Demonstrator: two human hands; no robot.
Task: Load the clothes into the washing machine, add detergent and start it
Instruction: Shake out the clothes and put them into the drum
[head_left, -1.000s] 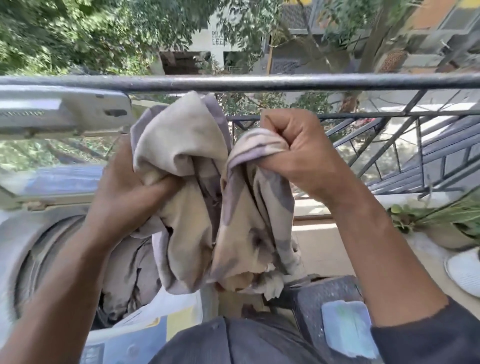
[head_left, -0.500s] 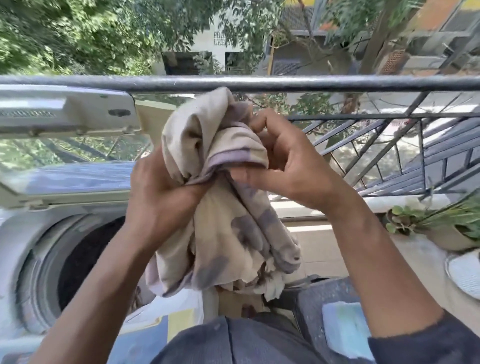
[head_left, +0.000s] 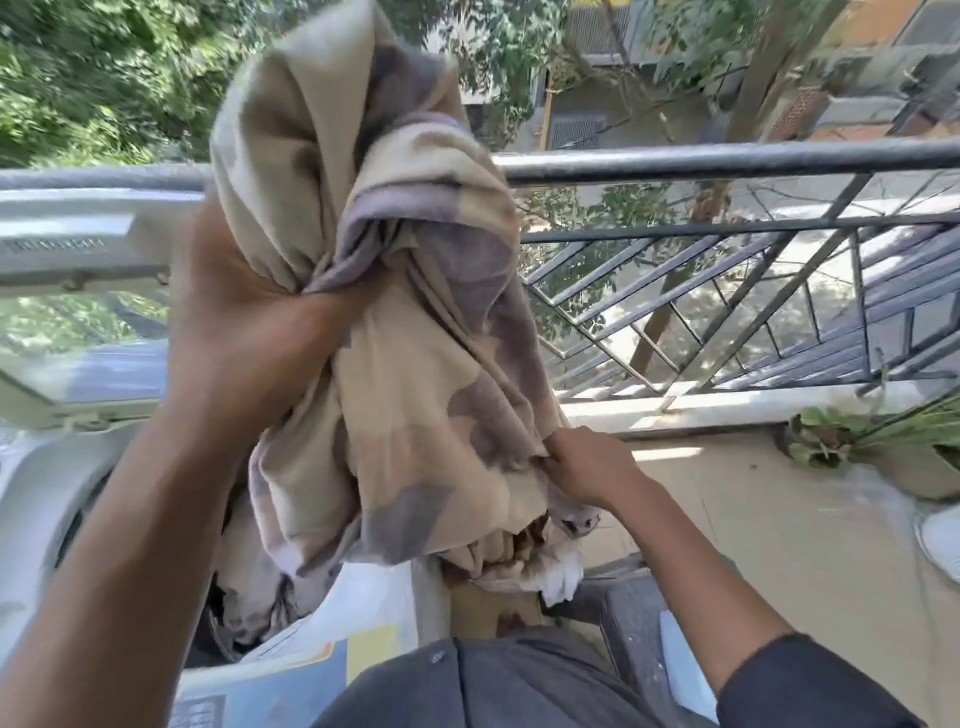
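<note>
I have the beige cotton garment with grey-purple blotches (head_left: 415, 415) bunched high in my left hand (head_left: 244, 332), fingers clenched round its gathered middle, while my right hand (head_left: 587, 467) pinches its lower edge at four o'clock. The white top-loading washing machine (head_left: 47, 467) sits open at eight o'clock, its tub largely hidden behind the cloth. My worry: the garment hangs close to the dark metal balcony railing (head_left: 727, 161) at one o'clock, so a loose swing could snag it or drop the trailing hem outside the tub.
</note>
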